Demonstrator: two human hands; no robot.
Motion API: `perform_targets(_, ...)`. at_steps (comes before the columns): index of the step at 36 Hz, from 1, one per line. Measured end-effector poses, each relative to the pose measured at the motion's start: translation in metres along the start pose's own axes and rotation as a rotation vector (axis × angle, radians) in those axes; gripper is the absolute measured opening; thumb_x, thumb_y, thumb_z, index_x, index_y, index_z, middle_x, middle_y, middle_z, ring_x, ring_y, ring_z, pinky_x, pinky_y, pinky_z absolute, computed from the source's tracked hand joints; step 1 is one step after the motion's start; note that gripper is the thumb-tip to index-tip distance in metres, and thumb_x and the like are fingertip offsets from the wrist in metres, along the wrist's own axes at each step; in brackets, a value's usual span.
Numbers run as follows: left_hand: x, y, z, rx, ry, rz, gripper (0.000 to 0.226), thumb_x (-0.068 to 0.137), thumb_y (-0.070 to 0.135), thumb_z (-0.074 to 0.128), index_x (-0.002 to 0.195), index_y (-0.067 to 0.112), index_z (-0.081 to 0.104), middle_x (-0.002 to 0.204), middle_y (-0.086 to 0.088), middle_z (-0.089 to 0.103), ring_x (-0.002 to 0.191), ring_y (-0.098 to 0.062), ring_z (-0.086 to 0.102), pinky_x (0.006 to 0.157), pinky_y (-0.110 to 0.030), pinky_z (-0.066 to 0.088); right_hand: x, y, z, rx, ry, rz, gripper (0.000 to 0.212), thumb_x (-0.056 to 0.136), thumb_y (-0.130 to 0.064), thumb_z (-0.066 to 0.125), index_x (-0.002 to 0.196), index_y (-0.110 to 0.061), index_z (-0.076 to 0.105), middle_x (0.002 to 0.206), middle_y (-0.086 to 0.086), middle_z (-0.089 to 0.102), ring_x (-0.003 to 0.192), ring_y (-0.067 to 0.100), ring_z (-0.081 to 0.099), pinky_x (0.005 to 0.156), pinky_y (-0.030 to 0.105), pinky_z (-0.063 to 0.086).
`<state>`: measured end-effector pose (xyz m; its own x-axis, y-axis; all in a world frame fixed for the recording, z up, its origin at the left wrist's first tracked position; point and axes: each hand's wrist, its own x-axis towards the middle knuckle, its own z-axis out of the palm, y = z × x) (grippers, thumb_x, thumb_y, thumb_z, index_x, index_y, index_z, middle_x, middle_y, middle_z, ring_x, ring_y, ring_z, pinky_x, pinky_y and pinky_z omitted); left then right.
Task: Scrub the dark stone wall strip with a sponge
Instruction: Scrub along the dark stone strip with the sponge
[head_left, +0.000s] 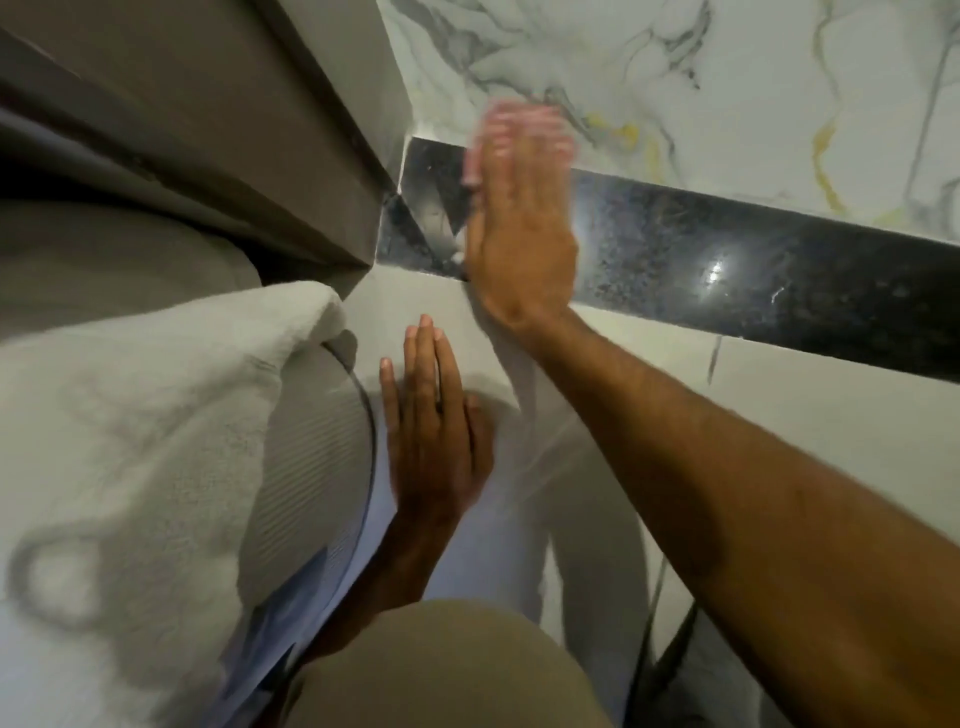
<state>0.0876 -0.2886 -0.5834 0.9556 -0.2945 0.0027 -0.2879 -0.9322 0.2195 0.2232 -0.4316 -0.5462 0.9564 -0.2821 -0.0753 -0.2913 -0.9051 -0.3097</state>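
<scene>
Marble-veined tile (753, 78) fills the wall above, and the dark strip (727, 249) runs across it as a polished band, with plain pale tile (779, 395) below. I have my right hand (519, 223) flat against the strip near its left end, fingers straight and blurred, palm pressed to the stone. Whatever pad sits under that palm is hidden; I cannot see the sponge, so I cannot tell whether the hand holds one. My left hand (431, 421) lies open on the pale tile, fingers together, holding nothing, beside a white towel (156, 415).

I judge the strip to be hard, glossy and slick, likely wet where light glares off it. A sponge would be soft and light, best pinned under a flat palm, not pinched. No brand, label or writing is readable anywhere.
</scene>
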Motion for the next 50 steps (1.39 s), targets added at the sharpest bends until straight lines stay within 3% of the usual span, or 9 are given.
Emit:
perform_targets(3,-0.001,0.0,0.0,-0.002,-0.012,0.006,0.063,0.113,0.028,0.028,0.168,-0.003,0.029,0.178,-0.023,0.026,0.167,-0.037,0.024,0.135,-0.064,0.025,-0.037,0.014,0.002,0.006,-0.136,-0.383,0.064,0.118,-0.032,0.033,0.177,-0.017,0.014,0.187,0.012,0.007,0.176,0.03,0.004,0.145,0.05,0.007)
perform_targets(10,-0.001,0.0,-0.001,0.009,-0.05,0.09,0.07,0.11,0.037,0.03,0.168,-0.003,0.028,0.178,-0.023,0.025,0.167,-0.039,0.024,0.136,-0.065,0.021,-0.108,0.1,-0.01,-0.061,-0.085,-0.443,0.061,0.116,-0.034,0.041,0.173,-0.015,0.033,0.183,0.013,0.026,0.173,0.031,0.02,0.143,0.05,0.02)
perform_targets(17,0.0,0.003,0.0,0.02,-0.048,0.107,0.071,0.108,0.038,0.035,0.167,-0.001,0.034,0.176,-0.025,0.031,0.164,-0.043,0.03,0.135,-0.066,0.023,-0.02,0.065,-0.012,-0.013,0.075,0.228,0.065,0.118,-0.037,0.029,0.178,-0.018,0.01,0.188,0.01,0.005,0.176,0.029,0.002,0.143,0.042,-0.001)
perform_targets(24,-0.007,0.011,-0.002,0.028,-0.076,0.174,0.068,0.11,0.036,0.035,0.166,-0.002,0.035,0.175,-0.027,0.03,0.164,-0.045,0.03,0.133,-0.065,0.028,-0.094,0.088,-0.015,0.019,-0.085,-0.337,0.062,0.118,-0.038,0.036,0.176,-0.02,0.022,0.187,0.008,0.015,0.175,0.026,0.009,0.144,0.048,0.014)
perform_targets(30,-0.006,0.042,0.002,0.015,-0.102,0.341,0.07,0.103,0.033,0.043,0.164,-0.001,0.04,0.172,-0.029,0.035,0.16,-0.046,0.037,0.131,-0.066,0.03,-0.154,0.158,-0.033,0.059,0.132,0.203,0.062,0.112,-0.034,0.048,0.173,-0.027,0.035,0.183,0.001,0.03,0.172,0.026,0.024,0.137,0.041,0.036)
perform_targets(34,0.004,0.061,0.014,0.047,-0.094,0.415,0.071,0.106,0.038,0.044,0.167,0.003,0.036,0.175,-0.026,0.033,0.163,-0.044,0.034,0.134,-0.063,0.026,-0.096,0.17,-0.041,0.012,0.284,0.613,0.066,0.113,-0.041,0.028,0.176,-0.02,0.024,0.186,0.007,0.02,0.174,0.031,0.017,0.14,0.036,0.02)
perform_targets(38,0.009,0.066,0.025,0.087,-0.092,0.458,0.071,0.109,0.04,0.041,0.17,0.007,0.03,0.177,-0.023,0.029,0.165,-0.041,0.029,0.136,-0.06,0.018,-0.065,0.157,-0.028,-0.061,0.206,0.397,0.067,0.115,-0.04,0.028,0.177,-0.015,0.019,0.186,0.014,0.016,0.174,0.034,0.014,0.142,0.042,0.008)
perform_targets(43,0.009,0.067,0.019,0.102,-0.115,0.459,0.072,0.107,0.035,0.041,0.171,0.005,0.028,0.177,-0.025,0.028,0.166,-0.041,0.027,0.135,-0.063,0.02,-0.144,0.167,-0.026,-0.024,0.069,-0.078,0.065,0.112,-0.035,0.048,0.173,-0.023,0.033,0.184,0.005,0.028,0.173,0.024,0.021,0.143,0.041,0.022)
perform_targets(50,0.013,0.094,0.019,0.106,-0.133,0.48,0.071,0.107,0.038,0.043,0.17,0.005,0.032,0.176,-0.026,0.03,0.163,-0.045,0.031,0.133,-0.065,0.028,-0.154,0.215,-0.055,-0.028,0.276,0.662,0.061,0.116,-0.035,0.037,0.174,-0.018,0.03,0.185,0.009,0.022,0.173,0.03,0.019,0.143,0.038,0.019)
